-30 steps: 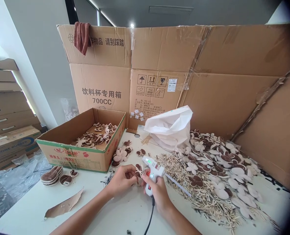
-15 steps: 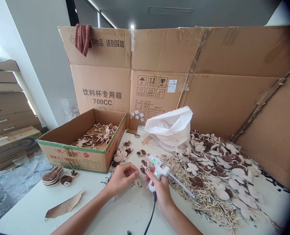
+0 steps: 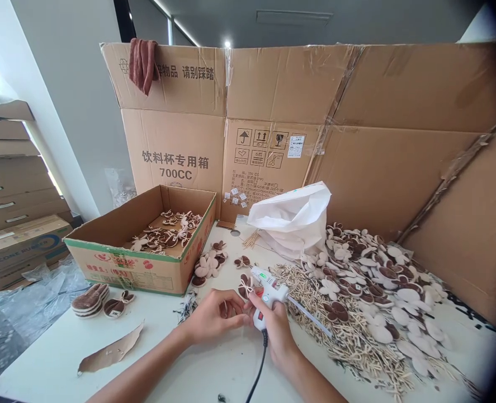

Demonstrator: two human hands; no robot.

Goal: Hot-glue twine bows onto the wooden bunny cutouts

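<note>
My right hand [image 3: 276, 330] is wrapped round a white hot glue gun [image 3: 268, 291], whose nozzle points up and left and whose glue stick sticks out behind. A brown felt piece with a cream bow [image 3: 246, 285] shows just beyond my right fingertips; I cannot tell whether they pinch it. My left hand [image 3: 222, 314] is closed, thumb and fingers together, close against the glue gun's handle. What its fingertips hold, if anything, is hidden. A black cord [image 3: 258, 372] hangs from the gun. Another brown bow piece [image 3: 242, 261] lies just past the nozzle.
A green-edged carton [image 3: 122, 268] with finished-looking bow pieces stands at left. Rightward lie a heap of short cream cords [image 3: 357, 347] and a pile of felt shapes [image 3: 377, 280]. Behind are a white bag [image 3: 289, 224] and a cardboard screen [image 3: 273, 84]. A cardboard scrap [image 3: 111, 350] lies front left.
My left hand has moved right and slightly down, its fingers now against my right hand and the glue gun. The glue gun and the bow piece have shifted slightly left.
</note>
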